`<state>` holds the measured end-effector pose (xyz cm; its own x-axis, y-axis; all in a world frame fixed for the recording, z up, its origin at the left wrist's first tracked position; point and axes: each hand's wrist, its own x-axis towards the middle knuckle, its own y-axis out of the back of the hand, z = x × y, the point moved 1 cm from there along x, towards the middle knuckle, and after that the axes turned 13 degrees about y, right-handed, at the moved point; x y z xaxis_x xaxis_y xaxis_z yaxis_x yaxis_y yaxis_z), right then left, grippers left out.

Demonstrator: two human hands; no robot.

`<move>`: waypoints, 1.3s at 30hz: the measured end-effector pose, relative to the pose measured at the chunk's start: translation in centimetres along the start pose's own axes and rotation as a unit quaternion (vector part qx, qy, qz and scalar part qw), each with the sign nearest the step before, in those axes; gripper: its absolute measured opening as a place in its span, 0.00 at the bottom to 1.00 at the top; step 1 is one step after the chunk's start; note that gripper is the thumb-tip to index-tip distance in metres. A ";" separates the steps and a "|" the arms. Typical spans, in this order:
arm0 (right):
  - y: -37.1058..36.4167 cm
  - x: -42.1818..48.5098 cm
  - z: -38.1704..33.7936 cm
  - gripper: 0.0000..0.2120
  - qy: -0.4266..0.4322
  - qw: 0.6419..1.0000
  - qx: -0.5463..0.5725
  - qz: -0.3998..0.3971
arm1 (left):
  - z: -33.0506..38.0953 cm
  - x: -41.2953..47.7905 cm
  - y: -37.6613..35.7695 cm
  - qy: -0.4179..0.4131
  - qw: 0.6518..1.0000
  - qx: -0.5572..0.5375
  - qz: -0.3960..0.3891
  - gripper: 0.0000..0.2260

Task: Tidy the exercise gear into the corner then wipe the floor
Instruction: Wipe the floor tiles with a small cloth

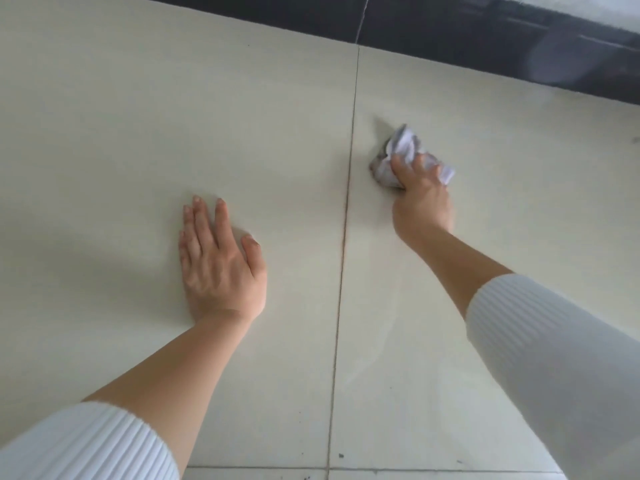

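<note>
Left of the straight grout line (346, 220), the left hand (218, 268) lies flat, fingers straight, on smooth cream floor tile (138, 116). Farther on, right of that line, the right hand (420, 199) clutches a crumpled white wad (403, 143) against the tile.

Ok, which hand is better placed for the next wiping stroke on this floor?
Right. The right hand grips the crumpled white wipe on the floor, just right of the grout line. The left hand lies flat on the floor, holding nothing, likely bracing.
</note>
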<state>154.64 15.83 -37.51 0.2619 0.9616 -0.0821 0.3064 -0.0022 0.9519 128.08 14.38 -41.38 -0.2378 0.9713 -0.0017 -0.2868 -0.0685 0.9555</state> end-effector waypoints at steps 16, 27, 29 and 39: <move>-3.0 -29.2 -9.7 0.34 0.243 0.957 -0.041 -0.153 | -0.7 0.7 0.9 -0.074 0.990 0.005 -0.123 0.32; 2.1 -16.4 2.1 0.35 -0.036 0.988 -0.070 -0.133 | -3.5 -0.7 2.2 -0.196 0.946 0.105 -0.235 0.34; 1.9 -16.7 3.8 0.36 -0.111 0.990 -0.018 -0.084 | -5.6 -2.4 3.0 -0.233 0.936 0.107 -0.241 0.33; -4.0 -29.7 -5.7 0.36 0.021 1.000 -0.007 -0.016 | -13.2 -10.4 6.1 -0.256 0.925 0.115 -0.256 0.38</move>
<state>140.45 -11.15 -37.24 0.2129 0.9720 -0.0997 0.3019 0.0317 0.9528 116.59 0.83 -39.37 0.3633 0.8471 -0.3878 -0.0217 0.4238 0.9055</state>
